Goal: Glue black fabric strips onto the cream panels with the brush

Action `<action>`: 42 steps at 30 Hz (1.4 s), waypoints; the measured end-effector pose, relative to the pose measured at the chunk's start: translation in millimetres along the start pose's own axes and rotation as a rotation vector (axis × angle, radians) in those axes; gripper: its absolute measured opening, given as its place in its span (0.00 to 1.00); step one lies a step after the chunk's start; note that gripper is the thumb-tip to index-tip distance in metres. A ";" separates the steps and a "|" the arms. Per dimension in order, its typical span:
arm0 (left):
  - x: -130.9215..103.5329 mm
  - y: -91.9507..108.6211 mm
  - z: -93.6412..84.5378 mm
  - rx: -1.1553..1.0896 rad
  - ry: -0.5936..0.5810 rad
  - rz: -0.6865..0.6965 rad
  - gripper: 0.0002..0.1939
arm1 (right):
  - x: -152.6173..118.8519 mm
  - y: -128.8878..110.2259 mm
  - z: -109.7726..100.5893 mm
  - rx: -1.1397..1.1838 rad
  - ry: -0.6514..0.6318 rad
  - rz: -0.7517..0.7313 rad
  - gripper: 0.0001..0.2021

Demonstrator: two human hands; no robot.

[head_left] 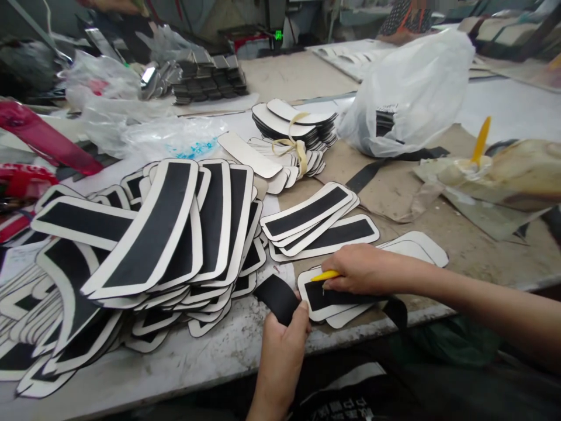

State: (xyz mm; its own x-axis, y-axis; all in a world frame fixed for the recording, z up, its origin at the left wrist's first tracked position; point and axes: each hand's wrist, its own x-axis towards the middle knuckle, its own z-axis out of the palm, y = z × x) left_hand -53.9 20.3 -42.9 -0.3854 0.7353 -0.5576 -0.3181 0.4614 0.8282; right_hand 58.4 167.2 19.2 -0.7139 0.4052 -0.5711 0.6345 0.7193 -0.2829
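Note:
My left hand (284,345) is closed on a wide black strip (277,297) that curls up above the fingers. Its thumb is at the left edge of a white-bordered piece with a black middle (322,299), which lies near the table's front edge. Over that piece, my right hand (354,269) grips a slim yellow plastic tool (326,275), whose tapered end points left. What lies under the right fingers is hidden. More white pieces (414,248) stick out from beneath and behind the right forearm. Just beyond the hands rest several similar bordered pieces (309,211), fanned out.
A large heap of bordered pieces (149,228) covers the table's left. Behind are a tied bundle (302,161) and a stack of white pieces (284,120). A plastic bag (407,88) and a glue-stained bag with a yellow stick (481,140) stand right. Other people are at the back.

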 end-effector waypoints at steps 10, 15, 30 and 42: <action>4.5 13.9 10.4 0.086 0.171 -0.030 0.15 | 3.3 0.0 1.2 -0.035 0.041 -0.023 0.14; 4.8 14.7 14.2 0.141 0.213 -0.007 0.14 | 2.7 -0.1 2.4 -0.046 0.062 -0.050 0.15; 10.2 -0.2 10.8 0.048 0.233 0.000 0.18 | -83.3 80.4 7.5 0.149 0.099 0.196 0.12; 9.9 2.4 7.0 0.232 0.269 -0.040 0.19 | -88.0 91.8 36.8 0.042 0.334 0.625 0.15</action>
State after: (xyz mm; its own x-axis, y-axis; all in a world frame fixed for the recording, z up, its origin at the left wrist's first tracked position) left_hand -52.4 32.2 -46.0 -0.6006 0.5713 -0.5593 -0.1448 0.6103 0.7788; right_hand 190.4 176.7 15.1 -0.2607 0.8912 -0.3712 0.9611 0.2760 -0.0123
